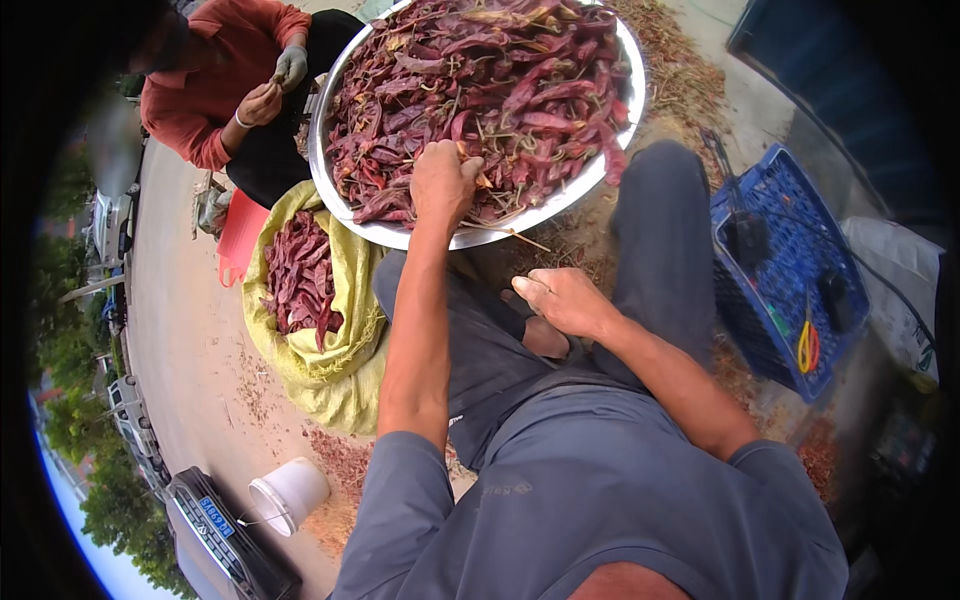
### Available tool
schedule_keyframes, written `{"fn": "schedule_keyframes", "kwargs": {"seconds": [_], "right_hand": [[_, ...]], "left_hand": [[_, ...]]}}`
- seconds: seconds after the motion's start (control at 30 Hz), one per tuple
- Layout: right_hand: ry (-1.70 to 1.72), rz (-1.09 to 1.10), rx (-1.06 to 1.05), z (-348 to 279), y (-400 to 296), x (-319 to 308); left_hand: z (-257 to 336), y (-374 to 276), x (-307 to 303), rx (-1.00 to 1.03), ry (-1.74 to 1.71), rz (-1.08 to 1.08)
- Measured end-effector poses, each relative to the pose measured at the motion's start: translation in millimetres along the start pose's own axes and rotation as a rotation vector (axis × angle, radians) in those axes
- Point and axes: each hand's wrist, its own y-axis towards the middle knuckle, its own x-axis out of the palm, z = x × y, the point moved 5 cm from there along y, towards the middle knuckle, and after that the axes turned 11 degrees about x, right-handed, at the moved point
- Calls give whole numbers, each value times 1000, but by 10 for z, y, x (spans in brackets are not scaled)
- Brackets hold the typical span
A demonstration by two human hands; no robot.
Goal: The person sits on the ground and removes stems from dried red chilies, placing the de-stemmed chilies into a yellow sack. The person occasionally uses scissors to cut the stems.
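A wide metal basin point(632, 120) heaped with dried red chili peppers point(525, 90) stands before me. My left hand point(446, 180) is over the near part of the heap, its fingers closed around a pale orange dried pepper. Between my knees, outside the basin's near rim, my right hand point(562, 298) is raised with curled fingers; whether anything small is inside them cannot be made out. A dry stalk point(510, 229) lies across the near rim. Left of my knee stands a yellow woven sack point(352, 300), its mouth rolled down around more dried peppers point(300, 274).
A person point(187, 112) in a red top, one hand gloved, sits at upper left beside the basin. A red plastic bag point(244, 232) lies near the sack. A white bucket point(292, 491) is at lower left, near a parked car point(225, 532). At right, a blue crate point(787, 262) holds cables.
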Motion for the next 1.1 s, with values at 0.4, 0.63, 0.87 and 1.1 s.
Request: {"fn": "schedule_keyframes", "kwargs": {"seconds": [0.4, 0.63, 0.87, 1.1], "right_hand": [[28, -21, -41, -70, -33, 31], [-4, -26, -96, -154, -59, 39], [180, -14, -100, -112, -18, 149], [195, -30, 61, -152, -94, 0]], "left_hand": [[-392, 469, 46, -264, -203, 37], [-563, 264, 79, -301, -311, 183], [-468, -136, -358, -474, -1121, 408], [-130, -575, -475, -521, -1717, 456]]}}
